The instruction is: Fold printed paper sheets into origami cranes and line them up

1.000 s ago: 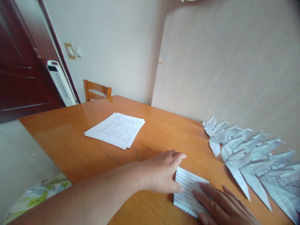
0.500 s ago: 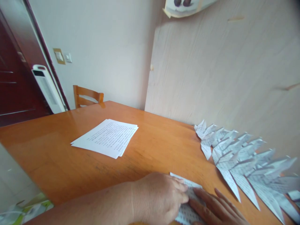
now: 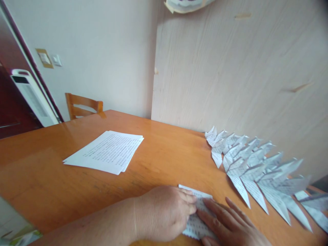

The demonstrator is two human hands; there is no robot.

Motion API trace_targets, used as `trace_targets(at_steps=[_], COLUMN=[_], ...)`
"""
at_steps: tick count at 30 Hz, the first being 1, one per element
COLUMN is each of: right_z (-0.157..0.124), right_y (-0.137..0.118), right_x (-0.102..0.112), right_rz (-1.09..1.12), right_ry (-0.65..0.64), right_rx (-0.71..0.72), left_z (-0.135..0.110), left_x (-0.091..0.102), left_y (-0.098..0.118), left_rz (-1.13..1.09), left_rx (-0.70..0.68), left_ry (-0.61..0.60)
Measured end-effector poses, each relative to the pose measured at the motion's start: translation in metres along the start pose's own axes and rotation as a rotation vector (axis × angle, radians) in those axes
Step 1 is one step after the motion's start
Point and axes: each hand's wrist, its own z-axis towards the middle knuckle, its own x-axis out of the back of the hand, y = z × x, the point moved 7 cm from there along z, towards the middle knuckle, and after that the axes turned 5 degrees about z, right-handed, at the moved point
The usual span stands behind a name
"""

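Near the bottom of the view, on the table (image 3: 164, 155), a piece of printed paper (image 3: 194, 228) lies flat beneath both hands. It looks folded at least once already, being smaller than a full sheet, though the hands hide too much of it to count its layers. I judge this piece to be partway through its folding: it lies low and flat, with none of the raised points seen farther right.

Over there, folded paper shapes (image 3: 258, 167) stand in overlapping rows beside the wall panel (image 3: 230, 68), and they appear finished. Toward the left, a stack of printed sheets (image 3: 106, 153) lies flat and unfolded, well apart from the hands; if those belong to the same work, they are what is left. How many remain is impossible to tell.

As for the grip, the left hand (image 3: 166, 213) has its fingers curled, their tips down on the paper's upper left part; its thumb is hidden, so I cannot tell whether it pinches an edge or only presses. The right hand (image 3: 227, 220) is spread, fingers extended across the paper's right side, resting on it rather than closed around it. Printed paper shows between the two hands, with a strip beyond the left fingertips.
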Motion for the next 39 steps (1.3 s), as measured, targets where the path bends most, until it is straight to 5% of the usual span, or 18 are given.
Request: trace_targets(at_steps=[4, 9, 28, 39], right_z=[0.005, 0.004, -0.017, -0.018], right_y=[-0.009, -0.022, -0.044, -0.048], right_x=[0.013, 0.029, 0.003, 0.013], right_rz=[0.064, 0.057, -0.028, 0.061], right_ry=[-0.069, -0.003, -0.152, -0.179], right_rx=[-0.077, -0.045, 0.172, 0.031], left_z=[0.000, 0.001, -0.003, -0.002], left_x=[0.003, 0.002, 0.004, 0.003], left_y=[-0.003, -0.004, -0.007, -0.015], left_rz=[-0.062, -0.090, -0.207, -0.270], left_rx=[0.043, 0.047, 0.040, 0.028], left_ry=[0.003, 0.011, -0.056, -0.072])
